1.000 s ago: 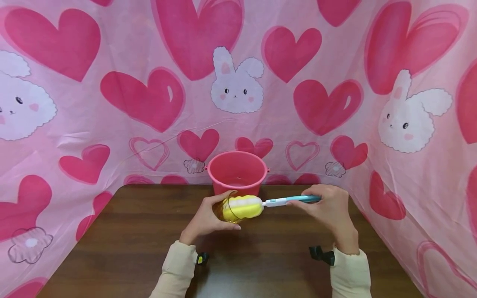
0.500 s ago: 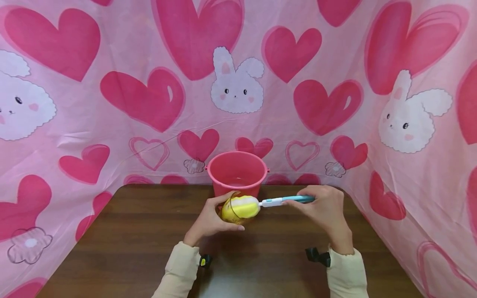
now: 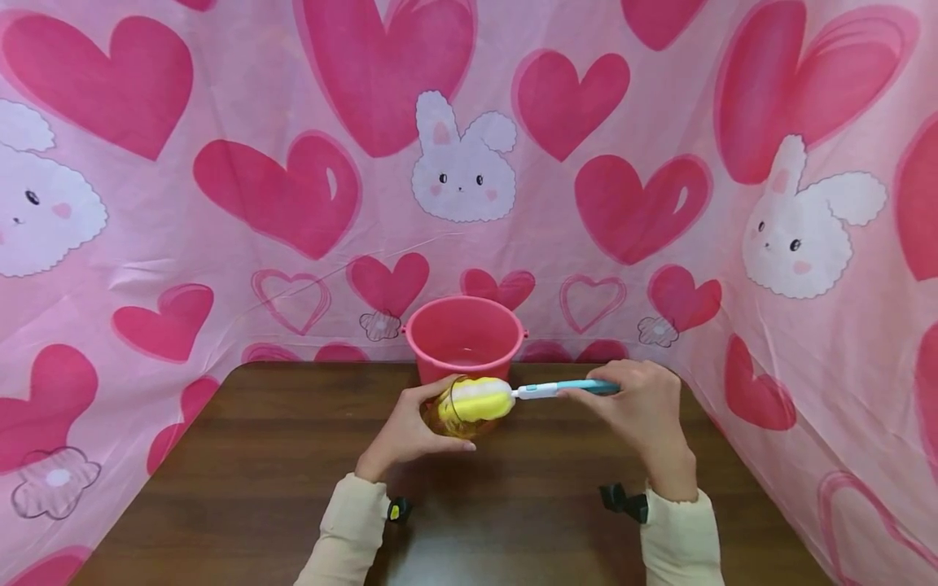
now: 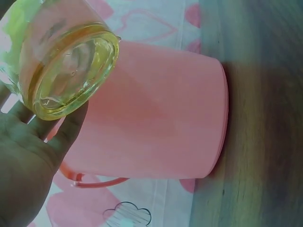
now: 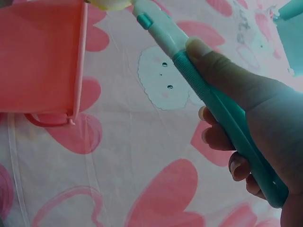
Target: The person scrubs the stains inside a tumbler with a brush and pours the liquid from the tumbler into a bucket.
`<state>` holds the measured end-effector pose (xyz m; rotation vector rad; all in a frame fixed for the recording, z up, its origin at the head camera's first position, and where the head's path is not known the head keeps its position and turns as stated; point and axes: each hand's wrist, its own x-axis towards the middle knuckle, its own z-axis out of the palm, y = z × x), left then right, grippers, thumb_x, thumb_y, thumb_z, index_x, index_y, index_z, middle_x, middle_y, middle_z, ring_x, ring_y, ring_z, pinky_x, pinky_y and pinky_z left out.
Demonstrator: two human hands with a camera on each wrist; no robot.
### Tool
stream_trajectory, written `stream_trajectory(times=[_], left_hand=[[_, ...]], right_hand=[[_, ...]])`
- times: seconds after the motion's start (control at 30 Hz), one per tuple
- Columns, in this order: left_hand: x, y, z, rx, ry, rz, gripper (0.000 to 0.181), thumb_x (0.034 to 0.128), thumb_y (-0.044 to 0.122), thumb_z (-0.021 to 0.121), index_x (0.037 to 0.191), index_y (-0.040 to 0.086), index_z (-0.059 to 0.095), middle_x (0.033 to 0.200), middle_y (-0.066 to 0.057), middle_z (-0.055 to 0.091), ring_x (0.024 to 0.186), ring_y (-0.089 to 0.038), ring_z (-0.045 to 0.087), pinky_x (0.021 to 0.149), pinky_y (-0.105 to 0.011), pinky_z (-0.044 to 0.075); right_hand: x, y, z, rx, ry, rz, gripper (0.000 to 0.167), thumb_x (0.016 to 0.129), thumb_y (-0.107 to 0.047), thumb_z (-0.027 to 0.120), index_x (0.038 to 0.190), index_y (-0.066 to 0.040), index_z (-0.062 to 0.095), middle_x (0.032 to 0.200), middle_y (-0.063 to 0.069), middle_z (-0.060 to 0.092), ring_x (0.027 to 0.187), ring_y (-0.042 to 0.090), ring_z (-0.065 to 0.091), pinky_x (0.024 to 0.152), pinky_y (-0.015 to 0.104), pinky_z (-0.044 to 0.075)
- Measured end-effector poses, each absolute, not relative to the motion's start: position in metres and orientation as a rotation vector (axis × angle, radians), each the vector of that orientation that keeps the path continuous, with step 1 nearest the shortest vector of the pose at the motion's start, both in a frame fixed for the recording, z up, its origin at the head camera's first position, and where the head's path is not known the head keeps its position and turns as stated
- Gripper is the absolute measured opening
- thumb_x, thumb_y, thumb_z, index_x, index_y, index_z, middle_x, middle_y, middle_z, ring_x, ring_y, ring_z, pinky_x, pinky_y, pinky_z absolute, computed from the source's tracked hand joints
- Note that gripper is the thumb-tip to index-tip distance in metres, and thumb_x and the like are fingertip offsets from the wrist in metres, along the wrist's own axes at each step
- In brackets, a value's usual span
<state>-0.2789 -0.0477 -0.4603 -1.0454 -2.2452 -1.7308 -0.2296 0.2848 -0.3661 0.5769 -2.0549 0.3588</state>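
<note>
Near the far edge of the table, a transparent amber cup is gripped by the left hand; the partly inserted yellow-and-white, teal-handled sponge brush, held by the right hand, has been drawn slightly outward (scrubbing presumed underway).

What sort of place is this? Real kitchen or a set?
Looks like a staged filming corner, not a kitchen: a pink heart-and-bunny cloth surrounds the back and sides of a wood-look table, with a pink bucket at its far edge.
</note>
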Motion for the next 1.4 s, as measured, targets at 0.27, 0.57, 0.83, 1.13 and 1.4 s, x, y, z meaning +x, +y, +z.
stream_trajectory(times=[0.27,0.57,0.83,1.13,1.4], left_hand=[[-0.28,-0.049,-0.461,-1.02,-2.303,-1.677,0.086,0.0699,0.028,0.095,0.146,0.025,0.056,0.134,0.01,0.063,0.119,-0.02,0.056,0.094,-0.035,0.058],[-0.282,-0.053,-0.463,-1.0,-2.35,-1.654,0.086,0.0701,0.02,0.095,0.147,0.027,0.056,0.137,0.013,0.061,0.123,-0.017,0.055,0.097,-0.032,0.056],[-0.281,-0.052,-0.464,-0.962,-2.339,-1.697,0.088,0.071,0.021,0.094,0.149,0.022,0.054,0.139,0.012,0.061,0.125,-0.018,0.054,0.098,-0.032,0.055],[-0.281,-0.051,-0.463,-0.968,-2.319,-1.726,0.086,0.0707,0.016,0.094,0.147,0.026,0.055,0.134,0.011,0.062,0.123,-0.02,0.055,0.096,-0.034,0.057],[-0.283,-0.053,-0.467,-0.976,-2.329,-1.697,0.085,0.0706,0.026,0.095,0.146,0.025,0.056,0.137,0.013,0.062,0.122,-0.018,0.056,0.098,-0.034,0.056]], right_hand=[[-0.232,0.288,-0.368,0.571,-2.133,0.339,0.06,0.068,-0.072,0.078,0.075,-0.012,0.08,0.066,0.0,0.071,0.053,0.012,0.056,0.051,0.029,0.048],[-0.232,0.283,-0.371,0.6,-2.229,0.36,0.039,0.055,-0.046,0.099,0.069,-0.018,0.078,0.062,-0.009,0.068,0.052,0.003,0.051,0.052,0.026,0.047],[-0.23,0.275,-0.37,0.527,-2.21,0.417,0.039,0.054,-0.044,0.1,0.069,-0.015,0.078,0.06,-0.006,0.068,0.049,0.004,0.049,0.048,0.024,0.041],[-0.232,0.274,-0.37,0.517,-2.163,0.367,0.042,0.052,-0.039,0.102,0.073,-0.011,0.08,0.064,-0.001,0.07,0.052,0.012,0.056,0.051,0.028,0.046],[-0.234,0.273,-0.373,0.579,-2.215,0.381,0.04,0.052,-0.042,0.101,0.068,-0.015,0.077,0.061,-0.007,0.068,0.051,0.005,0.053,0.051,0.026,0.047]])
